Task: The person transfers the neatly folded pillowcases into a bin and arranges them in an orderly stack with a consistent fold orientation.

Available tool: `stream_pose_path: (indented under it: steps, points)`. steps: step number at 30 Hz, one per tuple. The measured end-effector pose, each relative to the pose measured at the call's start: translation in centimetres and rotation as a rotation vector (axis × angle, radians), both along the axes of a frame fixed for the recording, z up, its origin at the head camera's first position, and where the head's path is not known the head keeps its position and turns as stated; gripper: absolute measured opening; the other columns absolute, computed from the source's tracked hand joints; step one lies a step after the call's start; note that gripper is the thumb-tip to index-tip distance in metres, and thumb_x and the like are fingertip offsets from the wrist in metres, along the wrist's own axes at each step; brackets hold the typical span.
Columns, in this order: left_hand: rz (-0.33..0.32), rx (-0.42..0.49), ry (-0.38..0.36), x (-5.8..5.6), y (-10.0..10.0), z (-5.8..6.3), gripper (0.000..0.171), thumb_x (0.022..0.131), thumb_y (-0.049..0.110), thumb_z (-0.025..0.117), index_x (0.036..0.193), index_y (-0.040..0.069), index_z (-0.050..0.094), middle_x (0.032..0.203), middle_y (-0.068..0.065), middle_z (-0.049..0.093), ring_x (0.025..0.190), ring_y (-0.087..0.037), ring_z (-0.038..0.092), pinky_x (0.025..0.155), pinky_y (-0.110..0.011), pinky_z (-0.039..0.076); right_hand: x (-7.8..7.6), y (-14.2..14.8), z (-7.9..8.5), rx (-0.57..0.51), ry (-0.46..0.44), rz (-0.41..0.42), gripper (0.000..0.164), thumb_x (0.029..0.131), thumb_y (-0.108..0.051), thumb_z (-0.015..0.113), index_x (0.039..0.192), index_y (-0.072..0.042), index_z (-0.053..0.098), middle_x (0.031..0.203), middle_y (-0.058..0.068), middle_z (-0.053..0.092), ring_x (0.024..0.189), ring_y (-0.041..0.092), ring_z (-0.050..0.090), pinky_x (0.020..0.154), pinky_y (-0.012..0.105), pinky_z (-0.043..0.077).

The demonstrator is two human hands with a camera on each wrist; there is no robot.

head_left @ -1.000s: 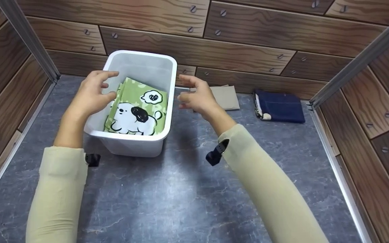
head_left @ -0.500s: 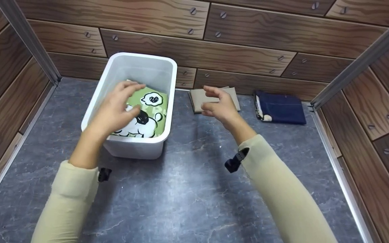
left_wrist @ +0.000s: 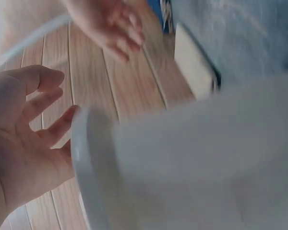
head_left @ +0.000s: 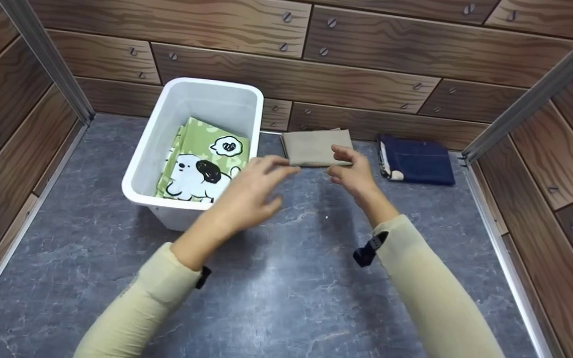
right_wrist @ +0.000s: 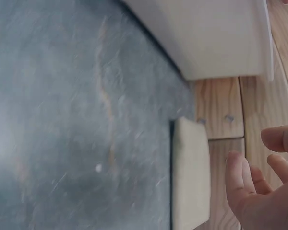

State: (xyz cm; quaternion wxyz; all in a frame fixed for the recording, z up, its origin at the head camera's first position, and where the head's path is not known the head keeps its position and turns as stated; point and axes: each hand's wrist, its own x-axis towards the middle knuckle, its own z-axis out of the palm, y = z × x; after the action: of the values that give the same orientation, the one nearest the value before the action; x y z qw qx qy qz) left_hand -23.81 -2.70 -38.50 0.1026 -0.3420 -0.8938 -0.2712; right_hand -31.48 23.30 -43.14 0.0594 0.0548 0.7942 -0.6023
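My left hand (head_left: 249, 194) hangs over the near right corner of a white plastic bin (head_left: 140, 179), its fingers loosely bent and holding nothing. To its right, my right hand (head_left: 358, 176) is in the air at the near right corner of a folded beige cloth (head_left: 314, 146), also holding nothing. The beige cloth lies on the floor near the back wall; the right wrist view shows the cloth (right_wrist: 192, 172) apart from the fingers. Inside the bin lies a folded green cloth (head_left: 207, 134) printed with a white dog. The left hand covers part of the bin's rim.
A folded navy blue cloth (head_left: 416, 161) lies on the floor right of the beige one. Wood-patterned walls (head_left: 366, 54) with metal edge strips enclose the grey marbled floor (head_left: 286, 293) at the back and both sides.
Both hands have moved to the right and toward the person. The left has passed from the bin's left side across to its right side; the right has moved past the bin to the beige cloth.
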Motion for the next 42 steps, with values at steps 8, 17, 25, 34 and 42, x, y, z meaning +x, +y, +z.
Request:
stream_pose_path:
  steps: [8, 17, 25, 34, 42]
  points:
    - [-0.031, -0.154, 0.04, -1.4, 4.9, -3.7, 0.053, 0.09, 0.021, 0.067, 0.142, 0.017, 0.056, 0.139, -0.011, 0.054, 0.126, -0.033, 0.05, 0.107, -0.044, 0.045, -0.5, 2.6, -3.5, 0.128, 0.072, -0.033, 0.062, 0.084, 0.007, 0.059, 0.144, -0.001, 0.05, 0.139, 0.025, 0.047, 0.121, 0.038, 0.057, 0.083, 0.028, 0.056]
    - [0.072, -0.222, 0.035, -4.3, 8.4, -7.5, 0.052, 0.091, 0.027, 0.067, 0.141, 0.017, 0.057, 0.14, -0.012, 0.054, 0.133, -0.038, 0.045, 0.115, -0.048, 0.036, -1.4, 4.3, -5.8, 0.397, 0.13, -0.022, 0.058, 0.086, -0.003, 0.065, 0.143, -0.005, 0.053, 0.139, 0.023, 0.053, 0.126, 0.045, 0.053, 0.105, 0.047, 0.047]
    - [0.163, -0.278, -0.06, -6.8, 10.2, -10.1, 0.056, 0.092, 0.032, 0.065, 0.145, 0.018, 0.052, 0.149, -0.012, 0.045, 0.139, -0.039, 0.039, 0.116, -0.049, 0.033, -1.9, 4.7, -7.2, 0.588, 0.214, 0.035, 0.058, 0.085, -0.011, 0.066, 0.141, -0.007, 0.055, 0.136, 0.023, 0.054, 0.127, 0.041, 0.051, 0.108, 0.049, 0.042]
    - [0.284, -0.334, -0.146, -9.3, 11.0, -12.7, 0.068, 0.093, 0.037, 0.063, 0.154, 0.017, 0.039, 0.16, -0.015, 0.029, 0.146, -0.046, 0.026, 0.118, -0.055, 0.029, -2.4, 5.1, -8.1, 0.705, 0.286, 0.115, 0.059, 0.085, -0.014, 0.067, 0.142, -0.006, 0.054, 0.147, 0.024, 0.046, 0.136, 0.043, 0.041, 0.115, 0.051, 0.033]
    - [0.329, -0.426, -0.163, -10.5, 10.9, -14.6, 0.077, 0.096, 0.052, 0.057, 0.158, 0.017, 0.028, 0.165, -0.015, 0.017, 0.149, -0.046, 0.016, 0.118, -0.056, 0.028, -2.8, 5.2, -8.5, 0.878, 0.204, 0.219, 0.066, 0.094, -0.033, 0.063, 0.154, -0.018, 0.039, 0.163, 0.018, 0.024, 0.149, 0.045, 0.018, 0.116, 0.066, 0.021]
